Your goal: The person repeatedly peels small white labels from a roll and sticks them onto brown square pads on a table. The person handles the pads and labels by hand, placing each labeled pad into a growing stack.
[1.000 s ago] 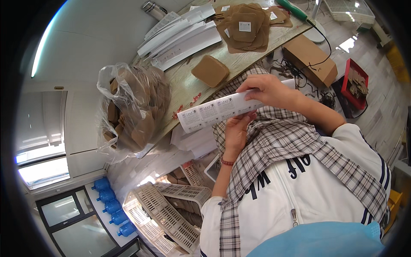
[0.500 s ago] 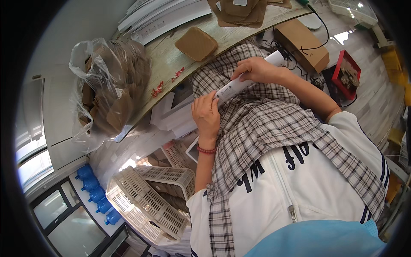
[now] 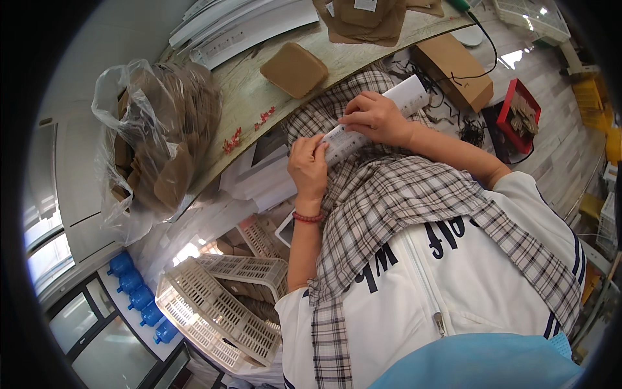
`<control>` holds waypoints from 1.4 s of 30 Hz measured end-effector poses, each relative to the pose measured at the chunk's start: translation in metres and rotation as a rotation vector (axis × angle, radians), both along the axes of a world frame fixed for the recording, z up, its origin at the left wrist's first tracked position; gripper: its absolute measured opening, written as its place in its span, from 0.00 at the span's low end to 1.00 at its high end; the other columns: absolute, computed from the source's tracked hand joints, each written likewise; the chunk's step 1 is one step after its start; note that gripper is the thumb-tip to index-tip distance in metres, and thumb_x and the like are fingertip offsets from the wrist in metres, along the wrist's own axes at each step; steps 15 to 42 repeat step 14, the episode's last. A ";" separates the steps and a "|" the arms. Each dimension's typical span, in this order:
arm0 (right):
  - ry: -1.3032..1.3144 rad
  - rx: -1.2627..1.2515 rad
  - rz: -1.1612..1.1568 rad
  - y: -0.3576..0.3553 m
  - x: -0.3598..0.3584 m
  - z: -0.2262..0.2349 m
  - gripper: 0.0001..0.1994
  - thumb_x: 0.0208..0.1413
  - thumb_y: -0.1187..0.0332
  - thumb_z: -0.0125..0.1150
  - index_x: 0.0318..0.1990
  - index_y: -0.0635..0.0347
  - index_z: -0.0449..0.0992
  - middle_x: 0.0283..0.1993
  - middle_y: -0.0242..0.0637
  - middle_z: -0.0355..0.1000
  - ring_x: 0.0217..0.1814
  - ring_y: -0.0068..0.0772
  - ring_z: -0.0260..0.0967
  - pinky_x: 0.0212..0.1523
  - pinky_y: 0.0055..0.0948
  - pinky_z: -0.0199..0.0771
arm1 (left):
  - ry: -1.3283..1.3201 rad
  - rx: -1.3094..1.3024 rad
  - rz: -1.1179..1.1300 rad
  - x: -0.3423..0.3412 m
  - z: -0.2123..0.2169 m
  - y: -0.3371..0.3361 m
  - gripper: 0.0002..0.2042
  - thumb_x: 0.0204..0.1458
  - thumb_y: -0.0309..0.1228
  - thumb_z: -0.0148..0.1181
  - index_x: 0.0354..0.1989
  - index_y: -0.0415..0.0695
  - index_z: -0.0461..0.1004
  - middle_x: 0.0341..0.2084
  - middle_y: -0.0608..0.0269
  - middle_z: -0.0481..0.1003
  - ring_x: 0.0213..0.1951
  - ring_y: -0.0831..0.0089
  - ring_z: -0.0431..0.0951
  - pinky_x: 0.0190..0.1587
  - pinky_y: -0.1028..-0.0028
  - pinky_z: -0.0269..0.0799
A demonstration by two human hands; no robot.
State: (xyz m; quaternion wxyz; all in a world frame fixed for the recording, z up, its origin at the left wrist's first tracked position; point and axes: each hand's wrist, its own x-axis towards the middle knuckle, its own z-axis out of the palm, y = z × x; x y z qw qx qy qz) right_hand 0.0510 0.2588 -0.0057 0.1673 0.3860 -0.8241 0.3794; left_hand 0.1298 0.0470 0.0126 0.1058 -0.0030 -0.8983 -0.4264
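Observation:
A long white sheet (image 3: 409, 97) with small dark print lies slantwise over my lap, curved like a strip or a partly rolled sheet. My left hand (image 3: 308, 170) grips its near left end, thumb on top. Farther along, my right hand (image 3: 377, 118) lies over the sheet with thumb and fingertips pinched together at its upper edge. Whether a small piece is between those fingertips is too small to make out. Ahead of my hands, a brown rounded cardboard piece (image 3: 295, 70) rests on the workbench (image 3: 249, 97) beside red scraps (image 3: 232, 140).
A clear plastic bag (image 3: 155, 136) of brown pieces sits at the bench's left end. White sheets (image 3: 253, 42) and brown pieces (image 3: 366, 19) lie at the back. A cardboard box (image 3: 453, 71) and a red tray (image 3: 518, 117) stand right. White crates (image 3: 220, 311) are lower left.
My right hand has shifted slightly left and down along the sheet, its fingertips now closer to my left hand. More of the sheet's far end shows. The view has shifted slightly.

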 end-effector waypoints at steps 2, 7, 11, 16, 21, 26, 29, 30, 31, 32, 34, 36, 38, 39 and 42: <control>0.053 -0.010 -0.023 -0.001 0.001 0.001 0.08 0.44 0.68 0.73 0.35 0.49 0.85 0.38 0.27 0.74 0.41 0.34 0.72 0.41 0.31 0.74 | -0.015 0.007 0.001 -0.004 -0.002 -0.002 0.08 0.49 0.23 0.65 0.38 0.41 0.82 0.28 0.59 0.75 0.33 0.61 0.76 0.37 0.65 0.72; -0.039 -0.091 -0.074 -0.008 -0.001 -0.009 0.07 0.43 0.71 0.73 0.33 0.51 0.83 0.39 0.29 0.75 0.42 0.34 0.72 0.41 0.32 0.74 | -0.062 0.017 -0.003 -0.013 -0.003 -0.005 0.07 0.49 0.23 0.65 0.38 0.40 0.82 0.29 0.58 0.76 0.33 0.61 0.77 0.37 0.66 0.72; -0.076 -0.136 -0.048 -0.010 -0.002 -0.013 0.06 0.43 0.73 0.73 0.31 0.52 0.83 0.41 0.32 0.75 0.43 0.36 0.72 0.43 0.34 0.75 | -0.283 0.112 -0.023 -0.026 -0.003 -0.014 0.08 0.51 0.24 0.65 0.40 0.40 0.83 0.33 0.62 0.80 0.32 0.69 0.78 0.37 0.75 0.72; -0.159 -0.194 0.121 -0.006 -0.001 -0.016 0.07 0.45 0.73 0.73 0.32 0.52 0.83 0.44 0.36 0.75 0.46 0.39 0.72 0.46 0.36 0.75 | -0.519 0.313 -0.062 -0.039 -0.026 -0.036 0.10 0.53 0.27 0.65 0.43 0.43 0.85 0.40 0.60 0.83 0.36 0.65 0.81 0.41 0.74 0.74; -0.159 -0.194 0.121 -0.006 -0.001 -0.016 0.07 0.45 0.73 0.73 0.32 0.52 0.83 0.44 0.36 0.75 0.46 0.39 0.72 0.46 0.36 0.75 | -0.519 0.313 -0.062 -0.039 -0.026 -0.036 0.10 0.53 0.27 0.65 0.43 0.43 0.85 0.40 0.60 0.83 0.36 0.65 0.81 0.41 0.74 0.74; -0.159 -0.194 0.121 -0.006 -0.001 -0.016 0.07 0.45 0.73 0.73 0.32 0.52 0.83 0.44 0.36 0.75 0.46 0.39 0.72 0.46 0.36 0.75 | -0.519 0.313 -0.062 -0.039 -0.026 -0.036 0.10 0.53 0.27 0.65 0.43 0.43 0.85 0.40 0.60 0.83 0.36 0.65 0.81 0.41 0.74 0.74; -0.159 -0.194 0.121 -0.006 -0.001 -0.016 0.07 0.45 0.73 0.73 0.32 0.52 0.83 0.44 0.36 0.75 0.46 0.39 0.72 0.46 0.36 0.75 | -0.519 0.313 -0.062 -0.039 -0.026 -0.036 0.10 0.53 0.27 0.65 0.43 0.43 0.85 0.40 0.60 0.83 0.36 0.65 0.81 0.41 0.74 0.74; -0.159 -0.194 0.121 -0.006 -0.001 -0.016 0.07 0.45 0.73 0.73 0.32 0.52 0.83 0.44 0.36 0.75 0.46 0.39 0.72 0.46 0.36 0.75 | -0.519 0.313 -0.062 -0.039 -0.026 -0.036 0.10 0.53 0.27 0.65 0.43 0.43 0.85 0.40 0.60 0.83 0.36 0.65 0.81 0.41 0.74 0.74; -0.159 -0.194 0.121 -0.006 -0.001 -0.016 0.07 0.45 0.73 0.73 0.32 0.52 0.83 0.44 0.36 0.75 0.46 0.39 0.72 0.46 0.36 0.75 | -0.519 0.313 -0.062 -0.039 -0.026 -0.036 0.10 0.53 0.27 0.65 0.43 0.43 0.85 0.40 0.60 0.83 0.36 0.65 0.81 0.41 0.74 0.74; -0.159 -0.194 0.121 -0.006 -0.001 -0.016 0.07 0.45 0.73 0.73 0.32 0.52 0.83 0.44 0.36 0.75 0.46 0.39 0.72 0.46 0.36 0.75 | -0.519 0.313 -0.062 -0.039 -0.026 -0.036 0.10 0.53 0.27 0.65 0.43 0.43 0.85 0.40 0.60 0.83 0.36 0.65 0.81 0.41 0.74 0.74; -0.159 -0.194 0.121 -0.006 -0.001 -0.016 0.07 0.45 0.73 0.73 0.32 0.52 0.83 0.44 0.36 0.75 0.46 0.39 0.72 0.46 0.36 0.75 | -0.519 0.313 -0.062 -0.039 -0.026 -0.036 0.10 0.53 0.27 0.65 0.43 0.43 0.85 0.40 0.60 0.83 0.36 0.65 0.81 0.41 0.74 0.74; -0.159 -0.194 0.121 -0.006 -0.001 -0.016 0.07 0.45 0.73 0.73 0.32 0.52 0.83 0.44 0.36 0.75 0.46 0.39 0.72 0.46 0.36 0.75 | -0.519 0.313 -0.062 -0.039 -0.026 -0.036 0.10 0.53 0.27 0.65 0.43 0.43 0.85 0.40 0.60 0.83 0.36 0.65 0.81 0.41 0.74 0.74; -0.159 -0.194 0.121 -0.006 -0.001 -0.016 0.07 0.45 0.73 0.73 0.32 0.52 0.83 0.44 0.36 0.75 0.46 0.39 0.72 0.46 0.36 0.75 | -0.519 0.313 -0.062 -0.039 -0.026 -0.036 0.10 0.53 0.27 0.65 0.43 0.43 0.85 0.40 0.60 0.83 0.36 0.65 0.81 0.41 0.74 0.74; -0.159 -0.194 0.121 -0.006 -0.001 -0.016 0.07 0.45 0.73 0.73 0.32 0.52 0.83 0.44 0.36 0.75 0.46 0.39 0.72 0.46 0.36 0.75 | -0.519 0.313 -0.062 -0.039 -0.026 -0.036 0.10 0.53 0.27 0.65 0.43 0.43 0.85 0.40 0.60 0.83 0.36 0.65 0.81 0.41 0.74 0.74; -0.159 -0.194 0.121 -0.006 -0.001 -0.016 0.07 0.45 0.73 0.73 0.32 0.52 0.83 0.44 0.36 0.75 0.46 0.39 0.72 0.46 0.36 0.75 | -0.519 0.313 -0.062 -0.039 -0.026 -0.036 0.10 0.53 0.27 0.65 0.43 0.43 0.85 0.40 0.60 0.83 0.36 0.65 0.81 0.41 0.74 0.74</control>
